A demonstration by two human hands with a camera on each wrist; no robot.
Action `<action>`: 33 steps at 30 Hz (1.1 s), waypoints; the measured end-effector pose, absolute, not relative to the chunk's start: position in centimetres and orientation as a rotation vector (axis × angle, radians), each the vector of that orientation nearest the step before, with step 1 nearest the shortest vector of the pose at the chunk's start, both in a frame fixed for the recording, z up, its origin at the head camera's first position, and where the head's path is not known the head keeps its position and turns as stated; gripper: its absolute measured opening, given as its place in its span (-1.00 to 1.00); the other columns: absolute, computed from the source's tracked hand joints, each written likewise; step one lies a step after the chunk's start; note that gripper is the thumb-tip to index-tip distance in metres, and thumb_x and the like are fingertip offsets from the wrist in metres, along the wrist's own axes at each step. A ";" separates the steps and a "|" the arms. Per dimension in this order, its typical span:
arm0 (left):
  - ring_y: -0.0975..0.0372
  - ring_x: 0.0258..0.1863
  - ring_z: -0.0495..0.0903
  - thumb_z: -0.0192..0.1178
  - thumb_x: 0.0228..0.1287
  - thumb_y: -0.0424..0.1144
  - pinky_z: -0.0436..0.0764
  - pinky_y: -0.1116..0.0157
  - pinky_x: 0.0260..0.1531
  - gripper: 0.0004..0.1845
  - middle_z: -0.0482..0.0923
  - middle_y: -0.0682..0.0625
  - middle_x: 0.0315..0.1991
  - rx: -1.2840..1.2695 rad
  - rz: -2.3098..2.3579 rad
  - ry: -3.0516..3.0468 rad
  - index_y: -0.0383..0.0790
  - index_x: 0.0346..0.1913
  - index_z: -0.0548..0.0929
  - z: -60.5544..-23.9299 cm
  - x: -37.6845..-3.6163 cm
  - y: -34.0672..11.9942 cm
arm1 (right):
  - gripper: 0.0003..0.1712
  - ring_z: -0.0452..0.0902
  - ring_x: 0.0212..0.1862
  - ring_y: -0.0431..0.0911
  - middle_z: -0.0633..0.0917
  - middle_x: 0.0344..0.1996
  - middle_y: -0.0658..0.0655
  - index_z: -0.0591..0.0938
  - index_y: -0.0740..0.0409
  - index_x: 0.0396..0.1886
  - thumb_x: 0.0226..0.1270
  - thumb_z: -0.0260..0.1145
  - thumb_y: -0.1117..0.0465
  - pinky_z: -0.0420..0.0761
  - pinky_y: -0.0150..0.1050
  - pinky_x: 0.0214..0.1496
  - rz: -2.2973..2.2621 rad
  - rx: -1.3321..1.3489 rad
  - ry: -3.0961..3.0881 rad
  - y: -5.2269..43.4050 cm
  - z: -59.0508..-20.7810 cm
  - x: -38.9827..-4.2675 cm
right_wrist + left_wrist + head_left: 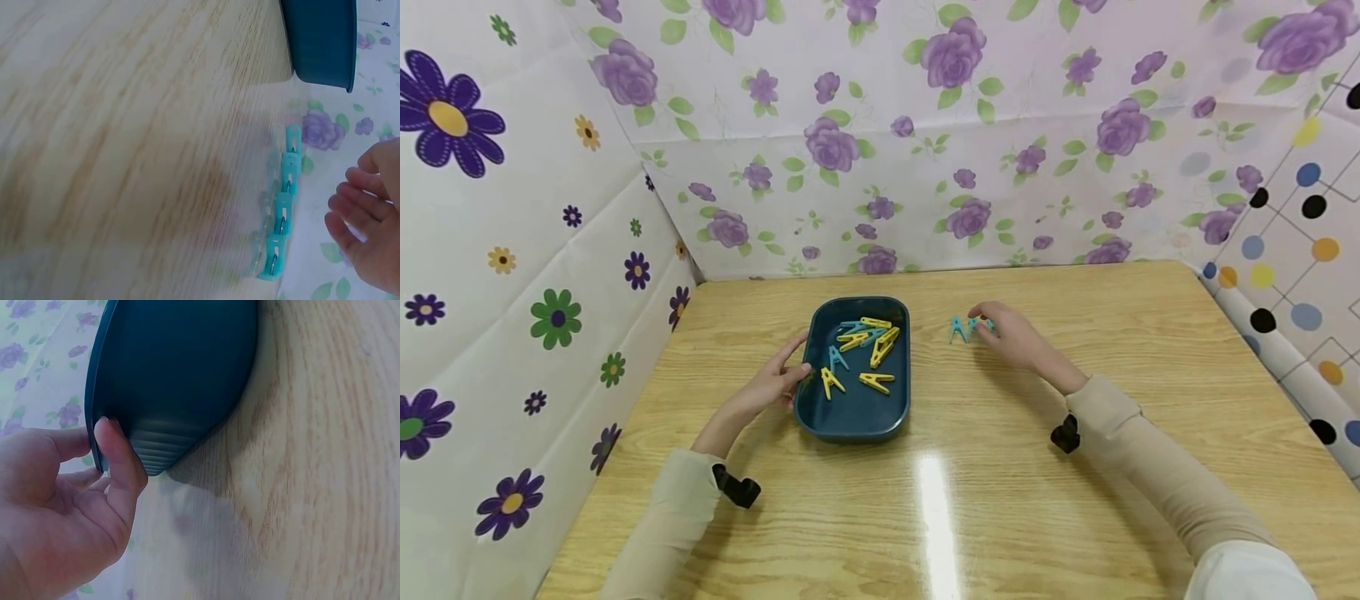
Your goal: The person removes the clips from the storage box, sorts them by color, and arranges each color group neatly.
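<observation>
To the right of the dark blue bin (859, 421), out on the tabletop (1037, 500), there they were: light-blue clothespins (283, 214), four of them in the right wrist view, set close together in a line! Light little things, by the look of them, stiff plastic with a wire spring across each one; you'd have expected no trouble from weight and little risk of breakage. Smooth sides, though, so a careless pinch might well have let one skid or twist. The sound hold looked to be thumb against fingertips across the narrow body, near the spring, one pin at a time, with the neighbours so close.

And your right hand (1011, 337)? Right over the line, palm turned down in the head view, forearm reaching in from the lower right. Its fingers were loosely bent and parted from the thumb, with nothing in their hold; the right wrist view showed them just beside the pins, a gap between.

Across on the other side, your left hand (767, 387) had the bin's near-left wall, thumb and fingers pinching the rim, wrist angled up from the lower left. That wall looked firm and glossy, good for steadying. Inside lay loose yellow and blue pins (883, 347), scattered and partly heaped.
</observation>
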State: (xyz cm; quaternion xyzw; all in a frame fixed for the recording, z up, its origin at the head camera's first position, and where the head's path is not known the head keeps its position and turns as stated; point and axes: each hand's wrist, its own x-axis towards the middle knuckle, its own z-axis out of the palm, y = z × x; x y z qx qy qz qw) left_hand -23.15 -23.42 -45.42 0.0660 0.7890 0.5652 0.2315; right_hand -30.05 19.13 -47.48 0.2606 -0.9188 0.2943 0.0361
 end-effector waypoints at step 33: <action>0.24 -0.58 0.41 -0.10 0.55 -0.15 0.52 0.22 -0.49 -0.32 0.51 -0.10 -0.39 0.162 1.562 2.148 0.22 0.55 -0.16 -45.9 -23.5 -23.6 | -0.46 0.28 0.38 0.17 0.39 0.33 0.29 0.29 0.29 0.39 0.53 0.06 0.15 0.33 0.11 0.36 0.838 1.111 -2.921 15.9 -47.3 -29.5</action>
